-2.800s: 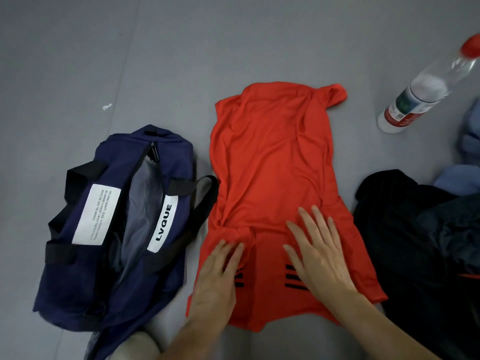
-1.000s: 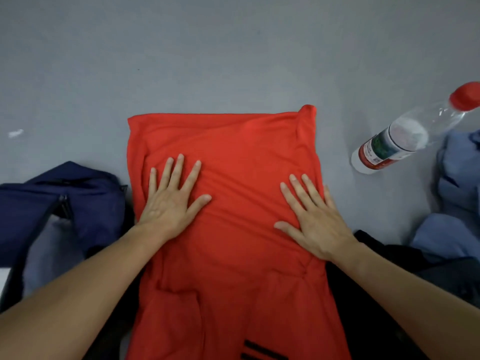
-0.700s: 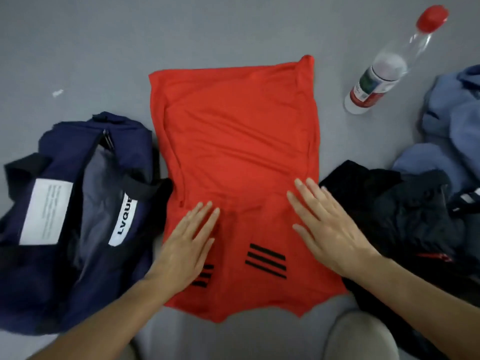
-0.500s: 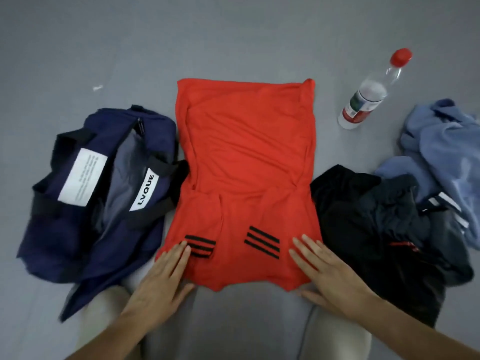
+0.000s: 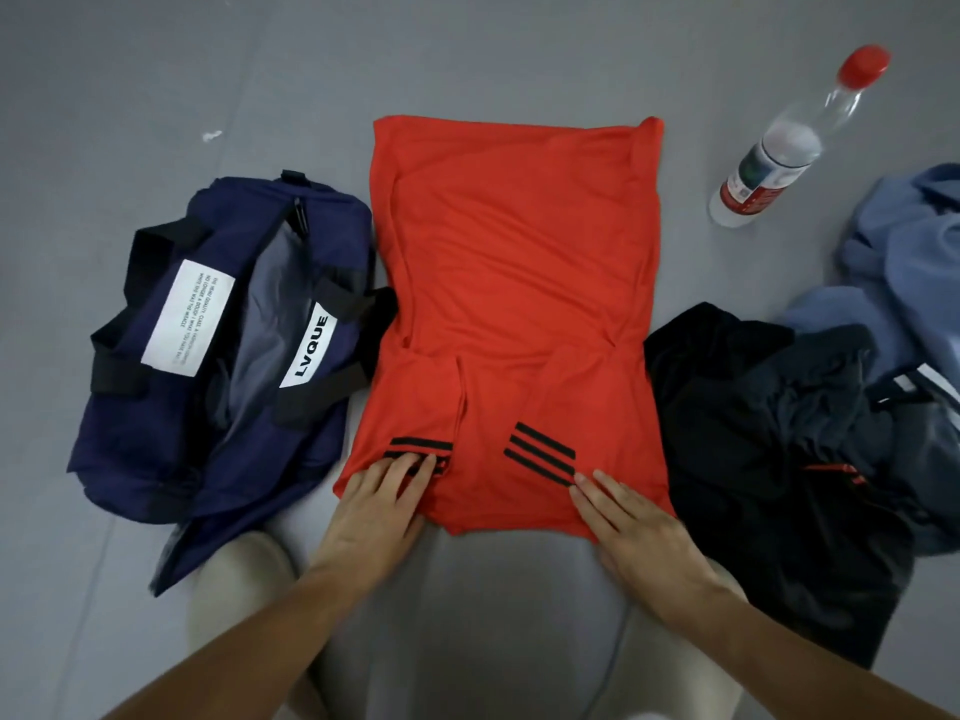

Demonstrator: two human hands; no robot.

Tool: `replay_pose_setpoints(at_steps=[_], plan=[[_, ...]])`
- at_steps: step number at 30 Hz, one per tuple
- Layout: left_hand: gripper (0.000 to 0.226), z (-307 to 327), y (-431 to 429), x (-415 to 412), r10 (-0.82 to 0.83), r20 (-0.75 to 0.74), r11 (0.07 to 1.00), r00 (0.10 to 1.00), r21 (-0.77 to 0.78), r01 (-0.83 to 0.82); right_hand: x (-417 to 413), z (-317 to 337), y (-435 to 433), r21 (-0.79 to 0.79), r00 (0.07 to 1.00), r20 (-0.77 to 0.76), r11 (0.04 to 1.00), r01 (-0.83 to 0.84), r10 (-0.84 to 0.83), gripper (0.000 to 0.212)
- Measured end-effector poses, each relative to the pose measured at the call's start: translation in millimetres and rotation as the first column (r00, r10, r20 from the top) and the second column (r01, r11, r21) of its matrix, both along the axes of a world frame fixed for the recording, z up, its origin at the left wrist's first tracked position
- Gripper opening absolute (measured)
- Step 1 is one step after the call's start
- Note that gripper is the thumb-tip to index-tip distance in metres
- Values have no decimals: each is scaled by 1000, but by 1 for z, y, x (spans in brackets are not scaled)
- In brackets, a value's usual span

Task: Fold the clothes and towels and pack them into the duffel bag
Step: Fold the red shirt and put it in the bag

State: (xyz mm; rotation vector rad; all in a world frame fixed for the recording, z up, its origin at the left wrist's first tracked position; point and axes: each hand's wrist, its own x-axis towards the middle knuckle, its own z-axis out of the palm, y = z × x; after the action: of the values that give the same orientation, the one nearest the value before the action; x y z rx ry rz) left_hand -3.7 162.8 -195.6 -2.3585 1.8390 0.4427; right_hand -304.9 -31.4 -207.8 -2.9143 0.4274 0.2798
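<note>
Grip: the left hand [image 5: 379,506] lies flat on the near-left corner of the red shirt [image 5: 519,283], fingers straight and close together over a striped sleeve. The right hand [image 5: 639,532] lies flat on the near-right corner, fingers straight. Neither curls round the cloth, and the thumbs at the hem are too hidden to judge.
Duffel bag [image 5: 156,439]: on the left side of the floor [image 5: 467,54], unzipped, with grey lining showing. One black handle [image 5: 345,298] meets the shirt's left edge, though whether it runs under the edge cannot be told.
Bag risk: the mouth sags into a narrow slit. A folded shirt pushed in one-handed will likely catch on the rim and open out.
Shirt state: flat in the middle of the floor, with both sleeves turned in and their black stripes near the near hem. The fold from the near hem to the far edge looks like the step in hand.
Fold risk: the cloth looks thin and slippery. Lifted by the corners alone, the turned-in sleeves could slide out, and uneven hands would skew the fold. The handle could drag along with the left edge.
Black clothes [image 5: 769,433]: a loose heap touching the shirt's right edge. A stray fold of it could get caught in the bundle.
Water bottle [image 5: 789,142]: on its side toward the floor's far-right corner, apart from the shirt. A flicked hem might set it rolling.
Blue garment [image 5: 909,262]: crumpled at the right edge, not yet folded.
</note>
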Motion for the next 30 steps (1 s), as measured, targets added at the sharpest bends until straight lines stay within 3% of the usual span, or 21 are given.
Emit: replay_pose_setpoints(at_steps=[4,11,15,20,22,25,29,30], plan=[[71,-7,-1,-8,43,21,999,999,-31,-42,-2,2,1,25,980,74,983,183,-184,59],[49,5,-16,-7,141,-56,980,988,-133,-148,5,12,0,-43,973,107,977,211,-205,40],[48,20,-12,-5,73,-185,984,980,-149,-101,9,25,-4,114,966,118,970,216,-229,17],[48,40,-49,23,215,-317,947,924,-161,-276,45,51,-32,288,873,102,854,433,-477,14],[44,46,-79,44,249,-315,932,916,-178,-315,67,57,-55,280,837,116,826,490,-535,6],[38,51,-130,78,205,-296,943,933,-197,-269,102,60,-100,234,826,157,833,502,-542,17],[39,38,-181,115,186,-156,974,970,-98,-203,135,48,-154,-25,866,2,866,500,-500,33],[41,35,-187,120,199,-110,970,974,-118,-211,137,44,-162,-68,860,35,858,510,-509,36]])
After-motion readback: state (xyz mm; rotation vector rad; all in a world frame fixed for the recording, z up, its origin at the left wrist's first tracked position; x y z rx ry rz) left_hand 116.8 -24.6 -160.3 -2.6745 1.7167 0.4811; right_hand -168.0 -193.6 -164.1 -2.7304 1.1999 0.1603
